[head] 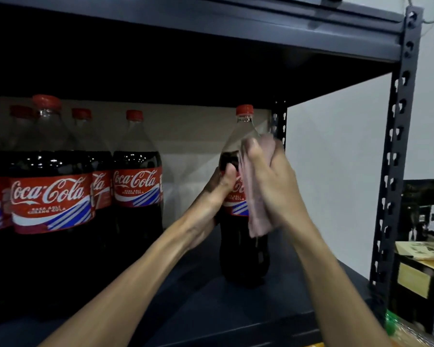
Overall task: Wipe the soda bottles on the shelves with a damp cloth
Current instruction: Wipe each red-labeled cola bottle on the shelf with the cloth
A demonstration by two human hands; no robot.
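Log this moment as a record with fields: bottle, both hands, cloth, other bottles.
bottle: cola bottle, upright on the shelf, red cap on
left hand: grips the cola bottle at its label
right hand: holds the cloth against the bottle's upper side
cloth: pink, hanging down over the label
other bottles: grouped at the left, apart from it

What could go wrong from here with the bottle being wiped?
1. Tipping: the right hand presses the cloth high on the tall bottle, which stands alone. Only the left hand, gripping at the label, steadies it. If that grip slips, it may topple.
2. Fall: the bottle stands near the open right end of the shelf, so a topple could carry it off.
3. Missed spot: the red cap sits above the cloth and could be skipped.
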